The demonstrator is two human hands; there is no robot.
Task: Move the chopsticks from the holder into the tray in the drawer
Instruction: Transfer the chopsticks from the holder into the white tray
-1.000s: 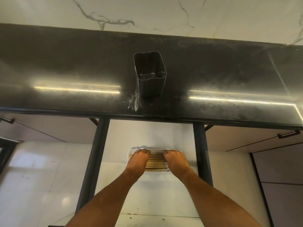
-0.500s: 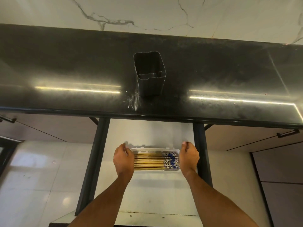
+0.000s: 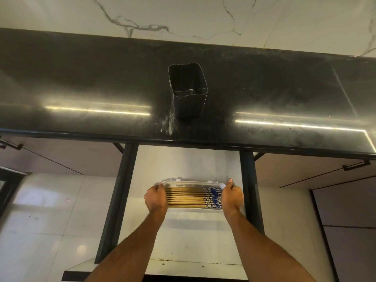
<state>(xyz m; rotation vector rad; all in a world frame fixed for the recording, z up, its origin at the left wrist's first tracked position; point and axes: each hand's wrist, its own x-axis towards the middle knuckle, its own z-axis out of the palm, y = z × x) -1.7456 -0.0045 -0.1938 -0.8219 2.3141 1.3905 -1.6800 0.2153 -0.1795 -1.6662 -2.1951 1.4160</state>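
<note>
Holding one end each, the left hand (image 3: 156, 198) and right hand (image 3: 232, 196) grip the white tray (image 3: 194, 182) in the open drawer (image 3: 183, 231). Chopsticks (image 3: 189, 197) lie flat in the tray, side by side, blue ends to the right. Up on the black counter (image 3: 81, 78) stands the dark holder (image 3: 188, 90), with nothing in it.

chopsticks (image 3: 187, 197) in tray (image 3: 193, 182), inside drawer (image 3: 183, 231)
</note>
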